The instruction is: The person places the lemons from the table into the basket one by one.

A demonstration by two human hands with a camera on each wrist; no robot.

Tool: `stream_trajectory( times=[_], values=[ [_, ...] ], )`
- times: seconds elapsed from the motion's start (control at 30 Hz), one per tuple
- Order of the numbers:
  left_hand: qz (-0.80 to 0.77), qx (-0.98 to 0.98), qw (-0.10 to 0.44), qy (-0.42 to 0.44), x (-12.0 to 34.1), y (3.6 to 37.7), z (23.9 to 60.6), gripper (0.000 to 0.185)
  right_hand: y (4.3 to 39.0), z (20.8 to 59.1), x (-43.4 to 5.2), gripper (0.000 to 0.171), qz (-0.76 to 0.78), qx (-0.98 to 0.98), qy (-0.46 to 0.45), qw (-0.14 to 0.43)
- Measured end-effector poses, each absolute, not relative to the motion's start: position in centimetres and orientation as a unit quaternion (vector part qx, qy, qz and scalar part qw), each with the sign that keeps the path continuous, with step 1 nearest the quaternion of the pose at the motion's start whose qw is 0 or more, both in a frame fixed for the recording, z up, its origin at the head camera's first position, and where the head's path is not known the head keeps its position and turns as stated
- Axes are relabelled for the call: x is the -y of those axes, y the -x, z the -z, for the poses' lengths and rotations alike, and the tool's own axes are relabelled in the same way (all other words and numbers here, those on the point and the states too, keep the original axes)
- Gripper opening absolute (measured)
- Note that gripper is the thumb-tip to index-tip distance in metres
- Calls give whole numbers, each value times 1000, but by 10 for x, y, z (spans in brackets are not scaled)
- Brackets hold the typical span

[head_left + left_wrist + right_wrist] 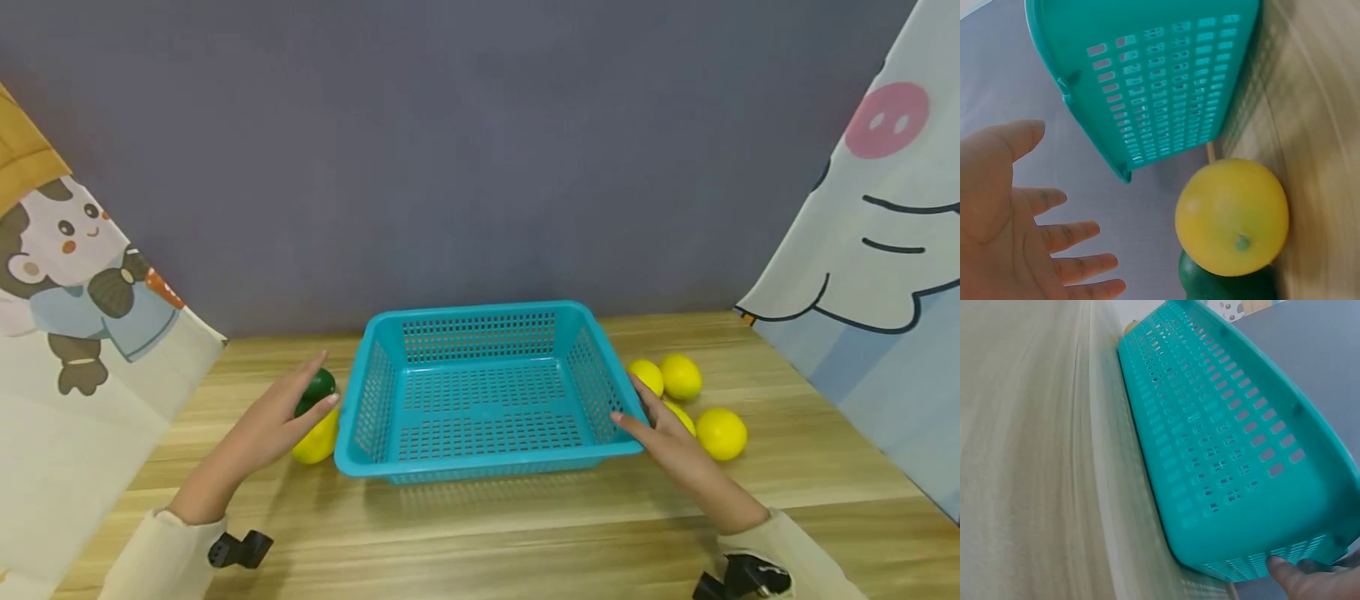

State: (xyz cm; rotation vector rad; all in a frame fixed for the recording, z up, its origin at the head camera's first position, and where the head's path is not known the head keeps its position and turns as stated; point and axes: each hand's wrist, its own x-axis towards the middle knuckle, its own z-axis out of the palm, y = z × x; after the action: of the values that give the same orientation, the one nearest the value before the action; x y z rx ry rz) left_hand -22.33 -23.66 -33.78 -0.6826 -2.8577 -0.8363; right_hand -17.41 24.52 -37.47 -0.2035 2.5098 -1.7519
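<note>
Table (480, 542): wooden top; grey wall behind, printed cloth panels at 9 and 3 o'clock.
Basket (480, 329): turquoise, perforated, nothing inside, standing flat at centre of the table.
Right hand (667, 442): at the basket's 3 o'clock wall, fingers extended, thumb tip pressed to the near corner rim; no closed grip visible.
Left hand (281, 412): at 9 o'clock, open with fingers spread, hovering over the fruit there, holding nothing; apart from the basket.
Right fruit: four lemons (722, 433) clustered at 3 o'clock, one partly hidden behind the right hand.
Left fruit: one yellow lemon (1232, 215) touching a dark green fruit (1225, 286), just beside the basket's left wall.
Risk, judged: a one-sided push could slide or skew the basket into the left fruit.
Risk, judged: round fruit may roll if brushed.
</note>
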Motion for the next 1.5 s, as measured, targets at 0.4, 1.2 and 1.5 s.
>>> stream_trajectory(
  times=[0.4, 1.2, 1.5],
  values=[
    [232, 944, 64, 224, 241, 215, 346, 63, 172, 384, -244, 64, 650, -755, 68, 48],
    [189, 948, 81, 244, 247, 220, 374, 54, 173, 383, -245, 63, 674, -733, 74, 61],
    [174, 949, 89, 249, 245, 223, 380, 55, 173, 383, -244, 63, 673, -734, 70, 63]
  ],
)
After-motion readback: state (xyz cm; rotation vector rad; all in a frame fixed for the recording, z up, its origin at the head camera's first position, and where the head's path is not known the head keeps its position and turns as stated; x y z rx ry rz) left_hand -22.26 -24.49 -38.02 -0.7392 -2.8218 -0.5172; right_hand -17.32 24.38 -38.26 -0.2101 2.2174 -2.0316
